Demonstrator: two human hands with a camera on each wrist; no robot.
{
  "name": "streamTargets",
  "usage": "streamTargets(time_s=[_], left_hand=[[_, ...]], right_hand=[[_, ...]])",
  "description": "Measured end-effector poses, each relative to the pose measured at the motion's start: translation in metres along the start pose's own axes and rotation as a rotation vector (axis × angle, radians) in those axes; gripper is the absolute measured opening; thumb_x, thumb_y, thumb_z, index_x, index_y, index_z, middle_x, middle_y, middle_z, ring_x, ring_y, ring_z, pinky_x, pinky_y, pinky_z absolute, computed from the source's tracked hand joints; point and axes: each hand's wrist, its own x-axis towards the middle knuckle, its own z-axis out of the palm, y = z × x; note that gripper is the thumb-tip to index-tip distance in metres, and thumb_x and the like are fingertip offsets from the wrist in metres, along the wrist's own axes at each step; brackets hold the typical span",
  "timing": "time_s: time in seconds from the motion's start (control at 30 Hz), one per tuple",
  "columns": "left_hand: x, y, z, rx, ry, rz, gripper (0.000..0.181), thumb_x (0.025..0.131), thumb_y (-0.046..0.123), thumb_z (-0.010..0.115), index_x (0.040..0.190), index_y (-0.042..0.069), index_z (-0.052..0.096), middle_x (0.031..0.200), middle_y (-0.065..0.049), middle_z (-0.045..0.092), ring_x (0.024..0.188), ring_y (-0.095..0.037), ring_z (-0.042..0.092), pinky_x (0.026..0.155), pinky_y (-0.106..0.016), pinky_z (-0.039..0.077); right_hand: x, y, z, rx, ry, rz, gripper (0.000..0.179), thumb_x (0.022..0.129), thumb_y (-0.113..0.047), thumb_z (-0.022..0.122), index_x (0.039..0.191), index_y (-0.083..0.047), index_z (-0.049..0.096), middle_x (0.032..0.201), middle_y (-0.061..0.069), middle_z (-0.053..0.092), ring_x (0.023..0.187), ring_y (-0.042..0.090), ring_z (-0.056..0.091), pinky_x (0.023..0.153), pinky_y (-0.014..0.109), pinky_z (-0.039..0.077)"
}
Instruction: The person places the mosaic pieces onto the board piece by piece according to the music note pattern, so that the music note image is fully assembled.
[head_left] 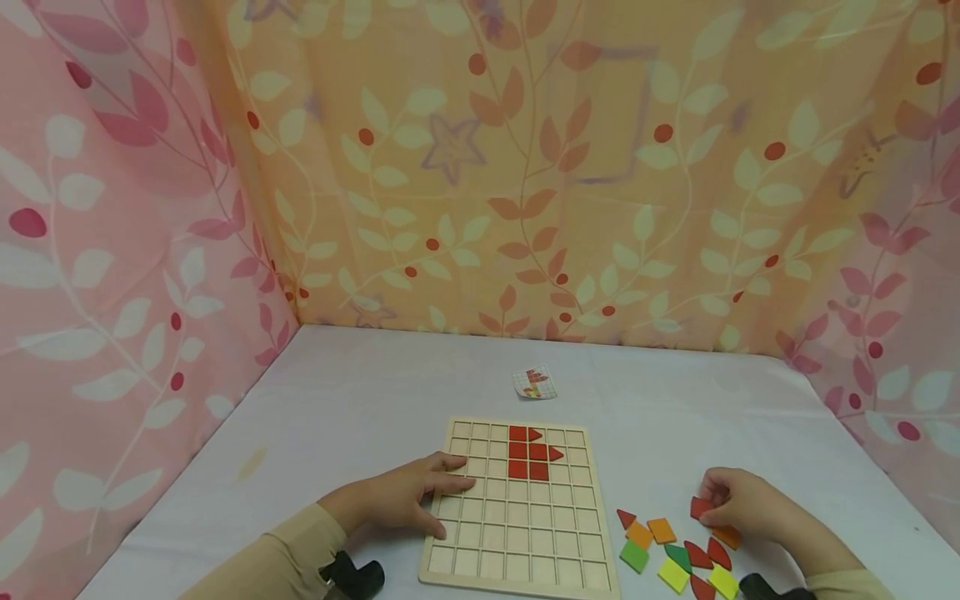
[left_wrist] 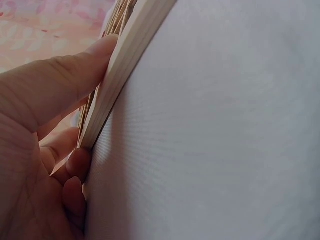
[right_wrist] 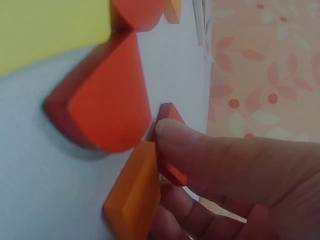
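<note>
My left hand (head_left: 396,497) rests at the left side of a wooden grid board (head_left: 519,518), its fingers spread over the squares. In the left wrist view the thumb (left_wrist: 95,57) lies against the board's edge (left_wrist: 117,70). Several red tiles (head_left: 518,451), square and pointed, sit in the board's upper cells. On the right, my right hand (head_left: 757,507) pinches a red tile (head_left: 701,507) between thumb and fingers. An orange tile (head_left: 726,537) lies just under that hand; the right wrist view shows it beside the held red tile (right_wrist: 172,172).
Loose tiles lie right of the board, among them a green square (head_left: 633,556), a yellow square (head_left: 673,575) and a red curved piece (head_left: 697,553). Behind the board is a small pattern card (head_left: 534,382). Patterned cloth (head_left: 525,167) encloses the white table (head_left: 375,375).
</note>
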Motion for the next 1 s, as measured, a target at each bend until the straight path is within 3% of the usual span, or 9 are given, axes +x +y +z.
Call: streamTargets(time_s=[0.47, 0.73, 1.0], left_hand=[[-0.001, 0.003, 0.000, 0.002, -0.006, -0.002, 0.070, 0.073, 0.045, 0.070, 0.136, 0.030, 0.044, 0.148, 0.003, 0.024, 0.136, -0.025, 0.020, 0.106, -0.045, 0.022], [-0.001, 0.004, -0.001, 0.017, 0.000, -0.003, 0.071, 0.073, 0.045, 0.070, 0.137, 0.030, 0.043, 0.148, 0.003, 0.023, 0.136, -0.025, 0.019, 0.106, -0.046, 0.022], [-0.001, 0.003, -0.001, 0.011, 0.000, -0.007, 0.070, 0.073, 0.045, 0.070, 0.136, 0.030, 0.044, 0.148, 0.003, 0.024, 0.136, -0.025, 0.020, 0.106, -0.045, 0.023]], right_hand=[[0.003, -0.012, -0.003, 0.011, -0.041, -0.012, 0.016, 0.075, -0.016, 0.074, 0.079, -0.008, 0.061, 0.072, 0.002, 0.057, 0.067, 0.017, 0.048, 0.061, 0.029, 0.044], [0.008, -0.048, 0.003, 0.029, 0.008, -0.133, 0.008, 0.080, -0.019, 0.069, 0.081, -0.012, 0.066, 0.078, -0.001, 0.062, 0.073, 0.016, 0.052, 0.069, 0.033, 0.047], [0.020, -0.092, 0.019, 0.053, 0.037, -0.252, 0.005, 0.079, -0.013, 0.070, 0.079, -0.013, 0.065, 0.074, -0.002, 0.062, 0.070, 0.015, 0.052, 0.066, 0.030, 0.045]])
